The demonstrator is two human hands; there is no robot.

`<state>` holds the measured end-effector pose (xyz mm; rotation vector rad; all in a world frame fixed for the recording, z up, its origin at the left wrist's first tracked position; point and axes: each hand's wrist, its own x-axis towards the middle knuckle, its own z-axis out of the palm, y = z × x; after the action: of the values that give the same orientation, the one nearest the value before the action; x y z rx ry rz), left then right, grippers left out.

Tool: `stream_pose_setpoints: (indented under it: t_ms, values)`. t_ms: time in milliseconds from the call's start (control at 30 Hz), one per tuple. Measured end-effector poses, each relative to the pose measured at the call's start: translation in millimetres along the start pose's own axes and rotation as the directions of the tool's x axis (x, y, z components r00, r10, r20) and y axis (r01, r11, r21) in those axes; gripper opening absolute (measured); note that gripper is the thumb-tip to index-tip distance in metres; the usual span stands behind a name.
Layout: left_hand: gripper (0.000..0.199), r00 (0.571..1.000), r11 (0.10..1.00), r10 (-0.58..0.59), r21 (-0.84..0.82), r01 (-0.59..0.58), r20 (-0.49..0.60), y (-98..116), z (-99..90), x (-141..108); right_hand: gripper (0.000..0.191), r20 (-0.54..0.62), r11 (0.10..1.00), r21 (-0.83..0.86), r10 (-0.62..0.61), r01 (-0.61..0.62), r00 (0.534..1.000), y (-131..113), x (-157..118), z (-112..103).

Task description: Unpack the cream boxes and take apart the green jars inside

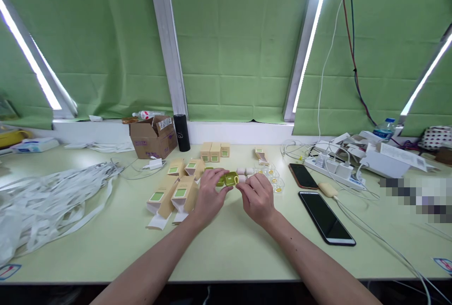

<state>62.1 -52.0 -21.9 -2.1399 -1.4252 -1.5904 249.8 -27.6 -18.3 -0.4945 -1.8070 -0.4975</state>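
Observation:
A small green case (pixel 231 178) with a light loop at its right end is held by my left hand (pixel 211 192), its fingers closed on it. My right hand (pixel 259 197) pinches at the loop (pixel 236 180); the fingertips partly hide the grip. Behind the hands lie other green cases (pixel 221 181), partly covered by my left fingers, and pale pink cylinders (pixel 241 171). Just beyond my right hand are clear plastic holders (pixel 277 185) with small yellow pieces. Left of my left hand, beige boxes (pixel 183 194) with green labels lie with their flaps open.
Small beige boxes (pixel 211 150) stand at the back, near a black bottle (pixel 181 133) and a cardboard carton (pixel 154 141). White straps (pixel 63 201) spread over the left side. Two phones (pixel 326 218), cables and a power strip (pixel 334 173) occupy the right.

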Motion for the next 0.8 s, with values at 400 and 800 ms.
stream_pose_setpoints:
  t_ms: [400,800]
  values:
    - [0.038,0.959,0.962,-0.269,-0.065,0.264,-0.092,5,-7.8,7,0.019,0.054,0.99,0.028,0.138,-0.14,0.989,4,-2,5]
    - [0.045,0.734,0.554,-0.677,-0.616,0.561,0.06,-7,-1.6,19,0.019,0.31,0.975,-0.032,0.22,-0.221,0.925,12,-13,22]
